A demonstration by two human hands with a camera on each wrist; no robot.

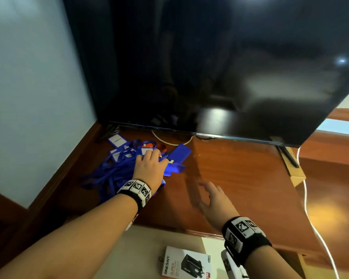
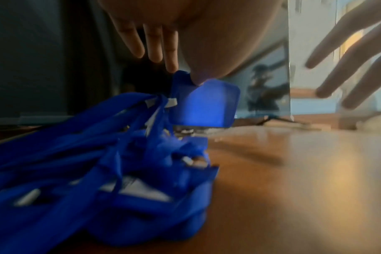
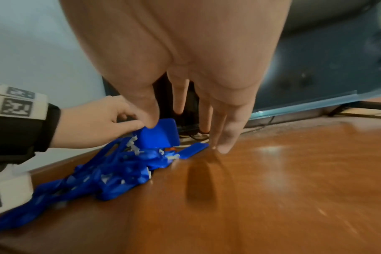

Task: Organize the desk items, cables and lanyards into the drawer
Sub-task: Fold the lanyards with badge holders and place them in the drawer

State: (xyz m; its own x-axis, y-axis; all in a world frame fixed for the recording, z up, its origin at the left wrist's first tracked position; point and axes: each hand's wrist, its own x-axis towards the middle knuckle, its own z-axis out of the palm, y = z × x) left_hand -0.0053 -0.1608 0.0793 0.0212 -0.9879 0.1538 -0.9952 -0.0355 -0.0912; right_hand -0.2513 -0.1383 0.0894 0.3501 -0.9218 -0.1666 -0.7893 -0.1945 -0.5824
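A tangled pile of blue lanyards [image 1: 111, 174] with badge holders lies on the wooden desk [image 1: 240, 174] at the left, below the television. My left hand [image 1: 159, 158] rests on the pile, and its thumb and fingers pinch a blue badge holder [image 2: 205, 104] by its top edge, tilting it up off the heap. Another blue holder [image 1: 179, 152] lies flat just behind. To the right of the pile my right hand [image 1: 207, 195] hovers open with fingers [image 3: 226, 137] spread and pointing down at the desk, holding nothing.
A large dark television [image 1: 210, 67] stands over the back of the desk. A white cable [image 1: 310, 218] runs down the right side past a cardboard box [image 1: 296, 176]. Below the desk's front edge a pale drawer [image 1: 149, 248] holds a boxed adapter [image 1: 185, 262].
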